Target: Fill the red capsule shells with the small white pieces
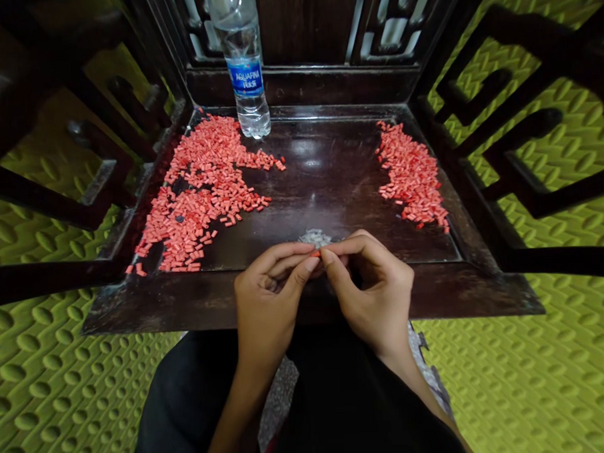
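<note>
My left hand [272, 284] and my right hand [372, 283] meet at the front edge of a dark wooden seat [320, 185]. A small red piece [316, 253] shows between my left thumb and index finger. The right thumb and index finger are pinched together at its right end; whether they hold another piece is hidden. Just behind the fingertips lies a small heap of pale, whitish pieces [315, 237], partly covered by my hands. Many short red tubes form a large pile [214, 163] on the left and a smaller pile [412, 175] on the right.
A clear water bottle [248, 82] with a blue label stands at the back, beside the left pile. Carved dark wooden armrests [523, 257] flank the seat, and a wooden backrest [308, 26] rises behind. Green textured matting [33, 385] covers the floor.
</note>
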Available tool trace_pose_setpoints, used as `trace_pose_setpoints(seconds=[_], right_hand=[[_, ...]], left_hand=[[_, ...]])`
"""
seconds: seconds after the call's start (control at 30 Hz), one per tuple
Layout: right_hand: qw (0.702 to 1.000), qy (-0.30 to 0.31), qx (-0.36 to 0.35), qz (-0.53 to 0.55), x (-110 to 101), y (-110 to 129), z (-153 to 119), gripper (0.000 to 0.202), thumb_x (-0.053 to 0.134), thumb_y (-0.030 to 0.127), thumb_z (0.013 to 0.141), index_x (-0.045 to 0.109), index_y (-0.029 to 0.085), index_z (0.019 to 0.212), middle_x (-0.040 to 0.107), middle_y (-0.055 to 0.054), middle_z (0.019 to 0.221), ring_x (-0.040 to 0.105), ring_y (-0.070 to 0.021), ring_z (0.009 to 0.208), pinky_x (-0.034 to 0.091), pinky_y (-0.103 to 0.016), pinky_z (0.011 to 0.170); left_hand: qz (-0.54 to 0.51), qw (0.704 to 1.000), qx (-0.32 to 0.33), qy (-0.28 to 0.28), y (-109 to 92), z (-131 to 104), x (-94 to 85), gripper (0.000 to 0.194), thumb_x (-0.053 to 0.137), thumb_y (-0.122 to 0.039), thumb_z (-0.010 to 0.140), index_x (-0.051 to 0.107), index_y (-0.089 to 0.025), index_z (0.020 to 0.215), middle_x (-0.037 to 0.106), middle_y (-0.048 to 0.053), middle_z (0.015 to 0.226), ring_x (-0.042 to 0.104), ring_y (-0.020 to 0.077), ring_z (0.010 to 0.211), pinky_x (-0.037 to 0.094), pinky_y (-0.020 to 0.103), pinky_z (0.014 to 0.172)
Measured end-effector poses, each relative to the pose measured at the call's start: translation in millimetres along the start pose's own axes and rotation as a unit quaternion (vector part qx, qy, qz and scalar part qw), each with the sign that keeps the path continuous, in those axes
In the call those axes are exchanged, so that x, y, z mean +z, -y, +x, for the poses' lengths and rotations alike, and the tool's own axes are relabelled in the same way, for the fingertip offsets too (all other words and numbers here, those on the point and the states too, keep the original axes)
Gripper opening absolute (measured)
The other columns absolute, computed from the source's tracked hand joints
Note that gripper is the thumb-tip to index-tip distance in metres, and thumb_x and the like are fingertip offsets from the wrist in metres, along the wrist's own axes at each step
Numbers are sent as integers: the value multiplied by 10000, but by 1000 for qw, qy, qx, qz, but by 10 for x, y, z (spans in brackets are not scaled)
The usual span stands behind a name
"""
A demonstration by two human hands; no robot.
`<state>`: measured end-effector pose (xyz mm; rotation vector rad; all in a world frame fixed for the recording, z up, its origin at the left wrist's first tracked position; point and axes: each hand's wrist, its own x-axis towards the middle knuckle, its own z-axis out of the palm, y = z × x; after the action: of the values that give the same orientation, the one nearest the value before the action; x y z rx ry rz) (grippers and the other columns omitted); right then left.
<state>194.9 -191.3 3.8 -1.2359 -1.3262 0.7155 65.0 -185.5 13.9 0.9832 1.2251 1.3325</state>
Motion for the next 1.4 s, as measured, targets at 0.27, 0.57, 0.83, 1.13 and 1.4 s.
trace_pose_setpoints(seconds=[0.27, 0.57, 0.83, 1.13, 1.4], right_hand=[[1000, 21, -9, -6, -19, 15, 14, 125, 698, 152, 1006, 776, 222, 937, 701, -17, 833, 663, -173, 758, 492, -331, 650], [1000, 18, -13, 21, -21, 4, 6, 94, 717, 160, 1003, 771, 233, 1028, 684, -16, 866, 649, -172, 793, 514, -333, 682], [999, 14, -5, 34, -17, -10, -1, 100, 720, 143, 995, 752, 237, 986, 689, -14, 873, 654, -170, 795, 524, -329, 693], [999, 22, -2, 23, -27, -8, 23, 74, 719, 189, 1001, 740, 232, 946, 704, -20, 858, 680, -180, 798, 539, -330, 695], [999, 17, 12, 42, -30, 3, 18, 90, 714, 155, 998, 742, 227, 953, 715, -8, 884, 684, -155, 795, 536, -297, 681]], left_hand=[[29, 999, 28, -21, 12, -12, 29, 48, 857, -213, 882, 818, -186, 892, 858, 29, 876, 841, 186, 807, 694, 244, 784], [41, 998, 51, -13, 10, 1, -2, 20, 835, -212, 902, 817, -203, 902, 846, 17, 858, 818, 158, 776, 666, 221, 760], [45, 997, 57, -3, 22, -5, -8, 15, 840, -201, 901, 836, -208, 914, 853, 15, 879, 814, 147, 789, 659, 209, 781], [54, 996, 76, -5, 32, -10, -17, 34, 846, -193, 898, 841, -220, 919, 855, 6, 881, 819, 147, 797, 663, 213, 788], [60, 994, 87, -15, 28, -21, -9, 64, 852, -169, 892, 849, -227, 919, 856, -4, 884, 822, 146, 818, 658, 211, 800]])
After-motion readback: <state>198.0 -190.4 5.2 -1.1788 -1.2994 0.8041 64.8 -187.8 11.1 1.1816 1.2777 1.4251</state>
